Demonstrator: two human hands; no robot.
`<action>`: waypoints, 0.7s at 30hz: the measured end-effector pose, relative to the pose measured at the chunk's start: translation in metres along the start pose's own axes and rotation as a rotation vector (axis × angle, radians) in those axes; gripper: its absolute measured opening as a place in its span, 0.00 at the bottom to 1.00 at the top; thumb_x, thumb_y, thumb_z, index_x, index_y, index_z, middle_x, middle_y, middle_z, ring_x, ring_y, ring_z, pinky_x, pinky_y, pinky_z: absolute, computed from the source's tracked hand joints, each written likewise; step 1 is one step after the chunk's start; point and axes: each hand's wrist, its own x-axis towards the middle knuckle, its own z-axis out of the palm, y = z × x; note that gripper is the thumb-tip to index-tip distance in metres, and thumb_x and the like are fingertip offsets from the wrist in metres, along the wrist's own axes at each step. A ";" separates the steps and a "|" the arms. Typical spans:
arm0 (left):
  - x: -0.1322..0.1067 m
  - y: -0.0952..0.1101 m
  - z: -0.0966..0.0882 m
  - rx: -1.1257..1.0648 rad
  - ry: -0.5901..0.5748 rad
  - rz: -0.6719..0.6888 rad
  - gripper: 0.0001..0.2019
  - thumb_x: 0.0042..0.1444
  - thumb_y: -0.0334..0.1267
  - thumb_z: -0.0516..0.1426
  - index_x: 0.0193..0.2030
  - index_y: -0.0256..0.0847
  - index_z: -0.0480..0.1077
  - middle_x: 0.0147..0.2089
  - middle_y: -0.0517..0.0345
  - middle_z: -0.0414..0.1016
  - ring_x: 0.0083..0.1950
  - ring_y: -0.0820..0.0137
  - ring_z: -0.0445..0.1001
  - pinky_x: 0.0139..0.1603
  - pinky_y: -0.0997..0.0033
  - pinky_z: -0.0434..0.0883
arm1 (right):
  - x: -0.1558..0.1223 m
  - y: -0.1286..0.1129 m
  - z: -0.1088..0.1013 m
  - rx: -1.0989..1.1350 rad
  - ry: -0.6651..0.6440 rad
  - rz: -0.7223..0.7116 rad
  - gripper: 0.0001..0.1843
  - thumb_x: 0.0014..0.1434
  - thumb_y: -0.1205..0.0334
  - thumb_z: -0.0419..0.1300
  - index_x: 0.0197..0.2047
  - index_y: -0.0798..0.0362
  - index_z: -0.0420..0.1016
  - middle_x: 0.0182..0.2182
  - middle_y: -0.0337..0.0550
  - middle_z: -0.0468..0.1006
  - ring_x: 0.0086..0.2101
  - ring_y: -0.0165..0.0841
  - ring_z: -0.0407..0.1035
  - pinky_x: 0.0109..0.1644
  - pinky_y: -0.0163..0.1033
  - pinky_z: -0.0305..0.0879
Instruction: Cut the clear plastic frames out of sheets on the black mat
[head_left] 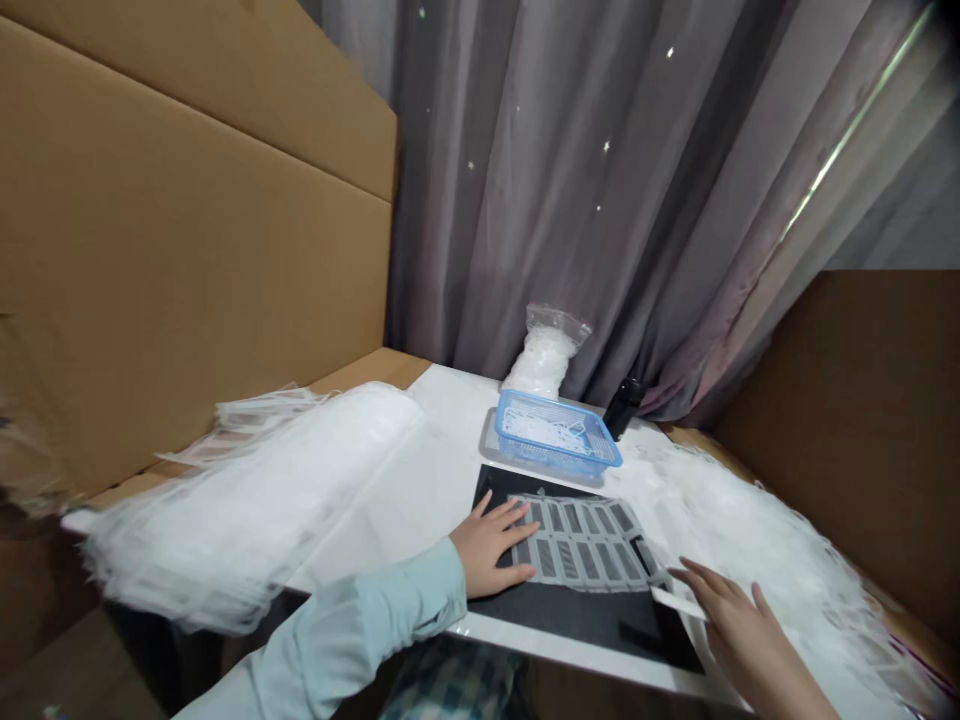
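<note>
Gray slotted sheet [581,545], left hand [491,545] on its edge, right hand [739,630] just beside.

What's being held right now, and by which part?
No clear grip: the left hand rests open on the grey patterned sheet; the right hand is at a white strip, hold unclear.
</note>
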 end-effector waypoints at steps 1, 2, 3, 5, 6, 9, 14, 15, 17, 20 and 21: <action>-0.001 0.000 0.000 -0.003 0.007 -0.004 0.31 0.62 0.58 0.49 0.68 0.48 0.55 0.71 0.54 0.47 0.72 0.57 0.44 0.70 0.39 0.37 | 0.001 -0.006 -0.003 0.016 0.010 -0.027 0.38 0.49 0.79 0.43 0.58 0.44 0.71 0.60 0.42 0.68 0.58 0.47 0.63 0.59 0.69 0.55; -0.001 0.000 0.000 -0.006 0.015 -0.009 0.31 0.62 0.58 0.49 0.68 0.48 0.56 0.71 0.53 0.47 0.72 0.57 0.45 0.70 0.39 0.37 | 0.002 -0.014 -0.007 0.035 0.014 -0.059 0.39 0.49 0.80 0.43 0.60 0.44 0.70 0.61 0.42 0.67 0.59 0.46 0.62 0.60 0.67 0.56; -0.001 -0.001 0.000 -0.007 0.020 -0.012 0.31 0.62 0.58 0.50 0.68 0.48 0.56 0.71 0.53 0.48 0.72 0.57 0.45 0.69 0.39 0.37 | 0.003 -0.022 -0.011 0.055 0.012 -0.091 0.41 0.48 0.81 0.43 0.61 0.44 0.68 0.62 0.42 0.65 0.59 0.45 0.62 0.61 0.63 0.57; -0.001 -0.001 0.000 0.002 0.020 -0.020 0.31 0.62 0.58 0.50 0.68 0.48 0.56 0.71 0.53 0.49 0.72 0.56 0.46 0.69 0.38 0.37 | 0.006 -0.037 -0.017 0.079 -0.008 -0.117 0.45 0.45 0.82 0.44 0.64 0.44 0.64 0.64 0.44 0.62 0.60 0.44 0.61 0.62 0.57 0.59; -0.001 -0.001 0.000 0.009 0.014 -0.022 0.31 0.61 0.57 0.51 0.68 0.48 0.56 0.71 0.52 0.50 0.72 0.56 0.46 0.69 0.38 0.38 | 0.008 -0.044 -0.019 0.075 -0.025 -0.103 0.46 0.44 0.83 0.44 0.65 0.45 0.63 0.65 0.46 0.60 0.60 0.45 0.60 0.62 0.55 0.59; 0.000 -0.004 0.000 0.031 0.002 -0.028 0.30 0.61 0.56 0.51 0.67 0.48 0.57 0.71 0.51 0.50 0.72 0.54 0.46 0.68 0.35 0.38 | 0.010 -0.060 -0.020 0.011 -0.070 0.023 0.48 0.44 0.86 0.45 0.65 0.44 0.62 0.66 0.53 0.57 0.62 0.51 0.56 0.62 0.59 0.56; 0.002 -0.008 0.002 0.052 0.038 -0.053 0.27 0.60 0.46 0.54 0.66 0.51 0.60 0.70 0.52 0.53 0.71 0.54 0.49 0.68 0.36 0.40 | 0.000 -0.067 -0.015 0.036 -0.108 0.075 0.46 0.46 0.85 0.46 0.65 0.43 0.63 0.65 0.51 0.58 0.63 0.52 0.54 0.62 0.62 0.54; 0.002 -0.008 0.001 0.058 0.046 -0.067 0.27 0.58 0.43 0.54 0.65 0.51 0.60 0.70 0.53 0.53 0.71 0.55 0.50 0.68 0.36 0.40 | -0.003 -0.066 -0.014 0.060 -0.101 0.060 0.46 0.46 0.84 0.46 0.65 0.42 0.63 0.65 0.50 0.58 0.63 0.52 0.54 0.62 0.63 0.54; 0.001 -0.006 -0.002 0.069 0.066 -0.107 0.27 0.56 0.39 0.54 0.64 0.51 0.62 0.69 0.54 0.55 0.70 0.56 0.51 0.69 0.38 0.40 | -0.009 -0.063 -0.013 0.141 -0.075 0.003 0.44 0.45 0.82 0.47 0.64 0.44 0.64 0.66 0.47 0.56 0.63 0.51 0.53 0.62 0.62 0.55; 0.000 -0.004 -0.006 0.083 0.088 -0.179 0.26 0.56 0.38 0.53 0.63 0.49 0.64 0.68 0.55 0.58 0.70 0.57 0.52 0.70 0.40 0.39 | -0.017 -0.055 -0.016 0.388 -0.011 -0.137 0.38 0.50 0.76 0.49 0.65 0.49 0.64 0.66 0.48 0.56 0.64 0.46 0.54 0.63 0.52 0.59; -0.001 -0.004 -0.006 0.086 0.094 -0.189 0.26 0.56 0.38 0.53 0.63 0.48 0.64 0.68 0.54 0.58 0.70 0.57 0.52 0.70 0.40 0.39 | -0.019 -0.054 -0.018 0.491 0.000 -0.177 0.35 0.54 0.73 0.49 0.64 0.48 0.65 0.66 0.47 0.58 0.63 0.45 0.56 0.62 0.49 0.62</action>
